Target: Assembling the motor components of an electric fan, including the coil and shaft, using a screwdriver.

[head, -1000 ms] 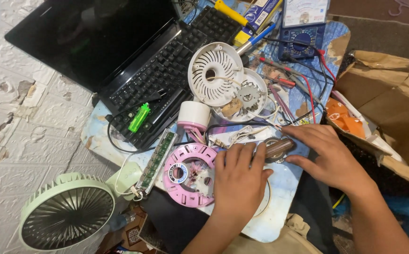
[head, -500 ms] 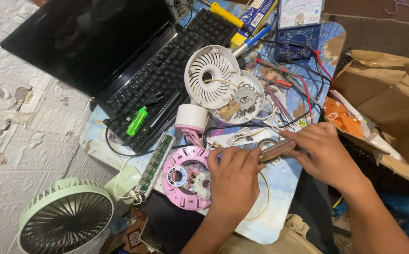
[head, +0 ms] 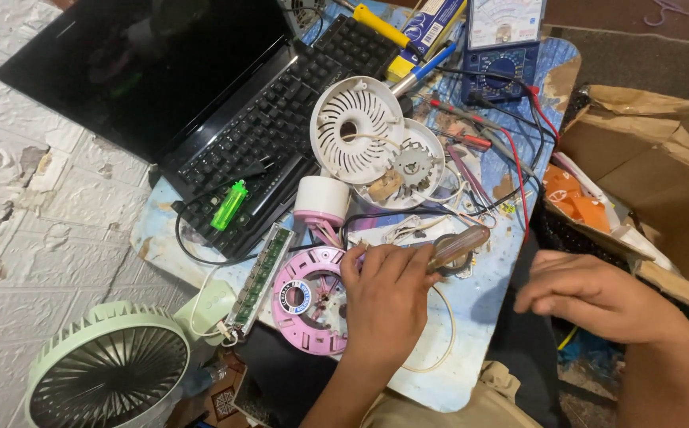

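My left hand (head: 384, 293) rests low on the small blue table (head: 511, 230), closed around a screwdriver with a clear amber handle (head: 459, 247) that sticks out to its right. Its fingers touch the right edge of a pink round fan housing (head: 305, 301). My right hand (head: 598, 297) hovers beyond the table's right edge with loosely curled fingers and nothing in it. Just behind the left hand lie a white-and-pink cylinder (head: 320, 202), a white fan grille (head: 356, 131) and a white disc with a gear (head: 414, 166).
A black laptop (head: 202, 103) with a green lighter (head: 229, 204) on its keyboard fills the far left. A green circuit strip (head: 257, 277), a multimeter (head: 503, 40) with red and black leads, a pale green fan (head: 110, 372) on the floor and a torn cardboard box (head: 653, 150) surround the table.
My right hand has let go of the screwdriver handle and pulled back to the right, off the table. My left hand stays by the pink housing, holding the screwdriver.
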